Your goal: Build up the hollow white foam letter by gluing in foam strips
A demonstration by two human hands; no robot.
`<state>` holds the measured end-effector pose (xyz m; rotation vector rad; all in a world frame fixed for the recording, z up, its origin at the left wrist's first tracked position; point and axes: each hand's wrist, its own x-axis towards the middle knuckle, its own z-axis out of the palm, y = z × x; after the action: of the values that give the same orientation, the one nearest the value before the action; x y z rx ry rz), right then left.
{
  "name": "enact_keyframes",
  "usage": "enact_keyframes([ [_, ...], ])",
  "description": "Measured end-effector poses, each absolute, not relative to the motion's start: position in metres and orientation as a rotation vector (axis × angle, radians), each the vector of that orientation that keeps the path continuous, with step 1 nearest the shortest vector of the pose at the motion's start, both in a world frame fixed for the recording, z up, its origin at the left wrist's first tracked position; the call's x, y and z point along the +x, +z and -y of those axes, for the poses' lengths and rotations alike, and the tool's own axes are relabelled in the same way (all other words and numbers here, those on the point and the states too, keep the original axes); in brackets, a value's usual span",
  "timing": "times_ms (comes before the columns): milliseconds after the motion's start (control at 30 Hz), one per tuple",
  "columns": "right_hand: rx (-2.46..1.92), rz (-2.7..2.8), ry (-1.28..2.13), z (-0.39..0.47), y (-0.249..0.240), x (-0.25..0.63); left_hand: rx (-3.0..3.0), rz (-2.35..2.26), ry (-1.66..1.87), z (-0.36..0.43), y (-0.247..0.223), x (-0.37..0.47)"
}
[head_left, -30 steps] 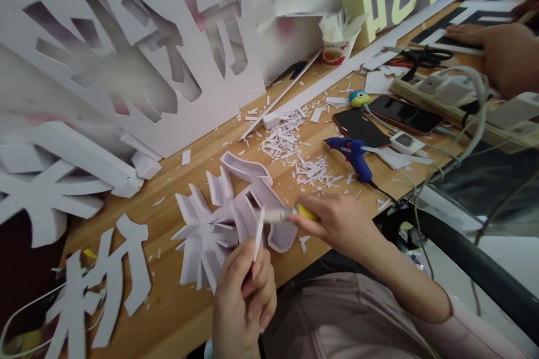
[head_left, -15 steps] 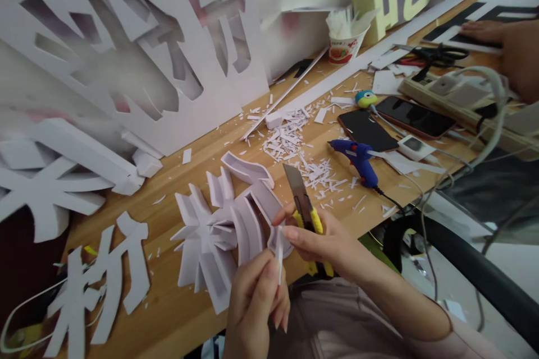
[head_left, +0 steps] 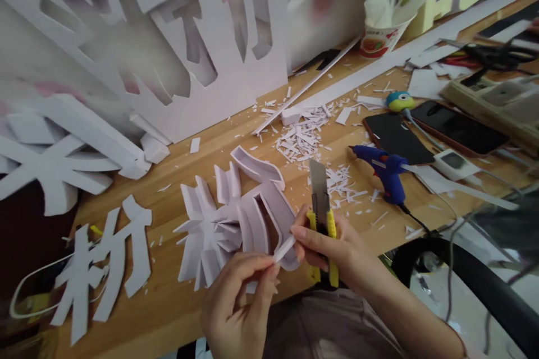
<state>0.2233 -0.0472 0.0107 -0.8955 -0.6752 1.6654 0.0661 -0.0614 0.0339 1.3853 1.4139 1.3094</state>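
Note:
Between thumb and forefinger, my left hand (head_left: 242, 294) pinches one end of a short white strip (head_left: 285, 249). The thumb and forefinger of my right hand (head_left: 337, 244) meet the strip's other end. That same hand also grips a yellow and black utility knife (head_left: 332, 224), its wide blade out and pointing away from me. Just beyond my hands lies a white built-up character (head_left: 248, 207) with thin raised walls, partly covered by my fingers. A separate curved, walled piece (head_left: 257, 166) sits at its far edge.
Flat white character pieces (head_left: 113, 255) lie at the left. A blue glue gun (head_left: 385, 171), phones (head_left: 398, 137) and a power strip (head_left: 490, 95) are on the right. White scraps (head_left: 303, 134) litter the wooden table (head_left: 168, 320). A cut-out white board (head_left: 248, 81) leans behind.
My hands have turned the white strip from nearly upright to slanting, with my fingers now at both ends. The knife stands more upright. The view has shifted, and the other person's hand has left it.

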Motion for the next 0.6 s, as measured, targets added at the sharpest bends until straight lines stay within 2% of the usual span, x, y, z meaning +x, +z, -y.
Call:
enact_keyframes([
  [167,-1.13,0.604,1.598,0.043,-0.006,0.236,1.686,-1.601,1.253,0.035,0.043,0.031],
  [333,-1.175,0.417,1.685,0.032,-0.032,0.253,2.137,-1.78,0.845,-0.007,0.065,-0.017],
  [600,-1.235,0.403,1.786,0.026,-0.053,0.264,2.197,-1.671,0.581,-0.029,0.07,-0.001],
])
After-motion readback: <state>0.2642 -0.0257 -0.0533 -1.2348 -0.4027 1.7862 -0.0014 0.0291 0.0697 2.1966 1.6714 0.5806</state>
